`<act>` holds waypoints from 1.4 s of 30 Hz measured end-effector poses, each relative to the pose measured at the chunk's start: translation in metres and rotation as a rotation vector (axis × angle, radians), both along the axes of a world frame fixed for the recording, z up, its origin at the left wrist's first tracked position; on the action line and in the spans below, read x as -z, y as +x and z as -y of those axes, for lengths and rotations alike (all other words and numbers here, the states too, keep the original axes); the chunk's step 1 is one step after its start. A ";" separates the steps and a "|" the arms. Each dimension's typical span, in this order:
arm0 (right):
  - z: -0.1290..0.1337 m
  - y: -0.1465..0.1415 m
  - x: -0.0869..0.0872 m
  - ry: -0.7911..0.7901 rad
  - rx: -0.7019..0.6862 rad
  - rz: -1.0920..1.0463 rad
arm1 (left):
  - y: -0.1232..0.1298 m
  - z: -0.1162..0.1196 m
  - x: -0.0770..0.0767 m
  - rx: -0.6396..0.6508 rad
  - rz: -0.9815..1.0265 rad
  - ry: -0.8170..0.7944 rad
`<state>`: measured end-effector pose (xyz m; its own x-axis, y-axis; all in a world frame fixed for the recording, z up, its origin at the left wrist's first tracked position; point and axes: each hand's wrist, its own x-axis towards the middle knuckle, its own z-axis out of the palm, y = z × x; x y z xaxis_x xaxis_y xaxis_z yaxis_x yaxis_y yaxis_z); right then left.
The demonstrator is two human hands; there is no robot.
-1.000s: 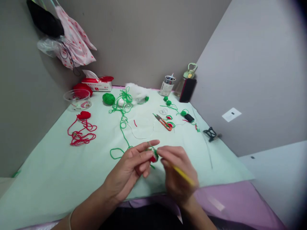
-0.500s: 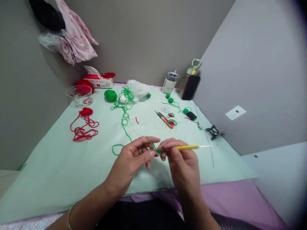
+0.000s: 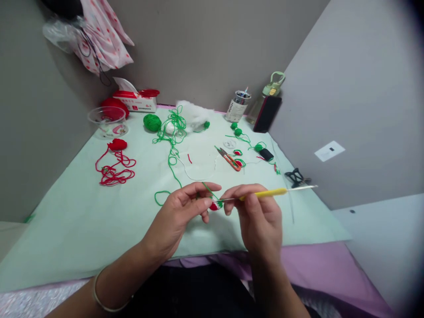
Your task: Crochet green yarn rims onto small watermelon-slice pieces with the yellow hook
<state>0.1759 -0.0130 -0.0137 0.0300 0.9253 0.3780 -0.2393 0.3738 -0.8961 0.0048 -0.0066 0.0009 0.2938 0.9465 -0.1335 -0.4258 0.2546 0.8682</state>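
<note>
Between thumb and fingers, my left hand (image 3: 182,212) pinches a small red, white and green crochet piece (image 3: 216,205). Green yarn (image 3: 208,189) rises from the piece to my left index finger. My right hand (image 3: 260,212) is closed around the yellow handle of a double-ended crochet hook (image 3: 270,193). The hook's left tip meets the crochet piece; its other metal end points right. A green strand runs back over the table to a loose green tangle (image 3: 172,130). My fingers partly cover the piece.
Orange thread snips (image 3: 231,160) lie beyond my hands, near small crocheted pieces (image 3: 238,164). Red yarn (image 3: 117,170) is strewn on the left. Farther back are a green yarn ball (image 3: 152,123), white stuffing (image 3: 192,114), a plastic tub (image 3: 108,123), a tin (image 3: 237,107) and a phone (image 3: 267,115).
The hook and my right hand have shifted slightly right, the hook's right end tilting up. More of the crochet piece's red and white now shows. The whole view has shifted a little.
</note>
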 end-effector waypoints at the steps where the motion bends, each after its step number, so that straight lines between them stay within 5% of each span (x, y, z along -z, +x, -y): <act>1: 0.002 0.001 0.000 0.043 0.032 0.064 | 0.000 0.000 0.001 -0.005 -0.018 0.012; 11: 0.015 0.002 -0.001 0.544 0.241 0.610 | 0.003 0.006 -0.001 -0.197 -0.295 0.250; 18: 0.013 -0.006 0.014 0.702 0.469 0.898 | 0.007 0.005 0.001 -0.079 0.105 -0.109; 21: 0.009 -0.008 0.010 0.562 0.418 0.656 | 0.002 0.000 -0.002 -0.011 0.216 -0.222; 26: 0.003 -0.010 -0.002 0.279 0.244 0.210 | 0.000 0.001 -0.005 -0.044 0.174 -0.103; 31: 0.004 -0.015 0.000 0.244 0.216 0.316 | 0.004 0.005 -0.003 -0.028 0.066 -0.046; 37: 0.010 -0.011 0.010 0.493 0.366 0.651 | 0.005 -0.001 0.001 0.018 0.212 -0.177; 42: 0.001 -0.005 0.006 0.194 0.277 0.258 | 0.001 -0.007 0.004 0.002 0.275 -0.269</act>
